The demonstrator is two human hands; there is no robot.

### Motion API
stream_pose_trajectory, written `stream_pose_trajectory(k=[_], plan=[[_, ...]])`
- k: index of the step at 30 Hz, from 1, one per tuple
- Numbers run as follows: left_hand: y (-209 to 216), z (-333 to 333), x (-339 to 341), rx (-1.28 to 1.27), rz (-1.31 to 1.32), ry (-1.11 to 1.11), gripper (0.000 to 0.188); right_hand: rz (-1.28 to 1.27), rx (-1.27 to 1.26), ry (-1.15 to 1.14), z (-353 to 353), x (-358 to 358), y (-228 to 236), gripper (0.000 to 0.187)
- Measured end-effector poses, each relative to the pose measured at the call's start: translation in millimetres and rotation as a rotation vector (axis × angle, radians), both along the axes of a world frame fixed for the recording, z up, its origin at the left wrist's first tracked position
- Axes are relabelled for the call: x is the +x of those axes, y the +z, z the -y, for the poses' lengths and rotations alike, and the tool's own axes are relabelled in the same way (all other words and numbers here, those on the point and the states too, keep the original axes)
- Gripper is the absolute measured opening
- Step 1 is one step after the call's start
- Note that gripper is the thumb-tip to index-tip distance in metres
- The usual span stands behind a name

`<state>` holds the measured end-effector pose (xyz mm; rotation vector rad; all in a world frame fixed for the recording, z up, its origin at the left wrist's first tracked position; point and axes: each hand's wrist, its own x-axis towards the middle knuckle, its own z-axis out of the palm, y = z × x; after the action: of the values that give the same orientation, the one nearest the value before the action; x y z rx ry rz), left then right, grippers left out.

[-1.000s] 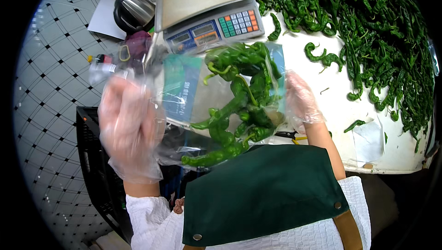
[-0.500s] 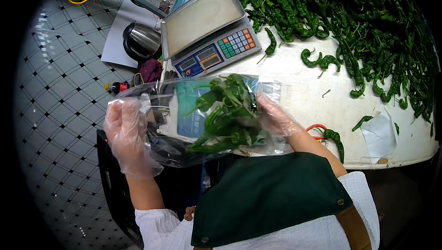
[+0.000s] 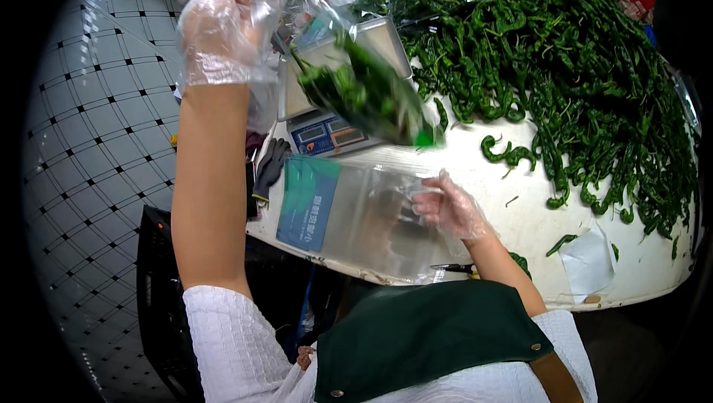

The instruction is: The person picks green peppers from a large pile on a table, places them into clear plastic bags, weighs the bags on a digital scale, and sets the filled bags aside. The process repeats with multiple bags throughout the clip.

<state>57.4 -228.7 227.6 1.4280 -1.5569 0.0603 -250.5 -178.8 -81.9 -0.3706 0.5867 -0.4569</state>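
Observation:
My left hand (image 3: 226, 28), in a thin clear plastic glove, is raised at the upper left and closed on the top of a clear plastic bag (image 3: 312, 13). Green peppers (image 3: 360, 91) fill the hanging bag, which tilts down to the right over the scale (image 3: 327, 132) and is blurred by motion. My right hand (image 3: 453, 208), gloved the same way, has its fingers stretched out and apart, holding nothing. It hovers over or touches the right side of some flat clear bags (image 3: 364, 217) with a blue-green printed panel; I cannot tell which.
A large heap of green peppers (image 3: 549, 69) covers the far right of the white table (image 3: 490, 180). A few loose peppers and a white paper scrap (image 3: 587, 258) lie closer. Dark gloves (image 3: 271, 167) rest at the table's left edge; a black crate (image 3: 152, 284) stands below.
My left hand has lifted the pepper bag up and away toward the scale. My right hand has let go of the bag, uncovering the flat bags on the table.

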Motion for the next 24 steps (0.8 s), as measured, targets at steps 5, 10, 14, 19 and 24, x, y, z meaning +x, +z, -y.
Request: stream_pose_trajectory(k=[5,10,14,19,24], plan=[[-36.0,-9.6,-45.6,-0.225,-1.091,-0.520,0.007,0.039,-0.003,-0.033,-7.2,-19.9,-26.1,0.035],[-204.8,-54.7,-104.7,0.088,-1.292,-0.064,0.018,-0.026,-0.076,0.024,-3.3,-9.2,-19.9,0.030],[-272.0,-114.4,-132.4,0.399,-1.552,-0.017,0.016,-0.185,-0.230,-0.071,24.5,-9.4,2.6,0.046],[-270.5,-154.0,-64.5,0.478,-1.730,0.140,0.020,-0.373,-0.456,-0.171,73.2,12.0,50.7,0.066],[-211.5,-98.6,-42.8,0.519,-1.560,0.043,0.023,-0.664,-0.700,0.000,109.0,37.8,74.7,0.057]])
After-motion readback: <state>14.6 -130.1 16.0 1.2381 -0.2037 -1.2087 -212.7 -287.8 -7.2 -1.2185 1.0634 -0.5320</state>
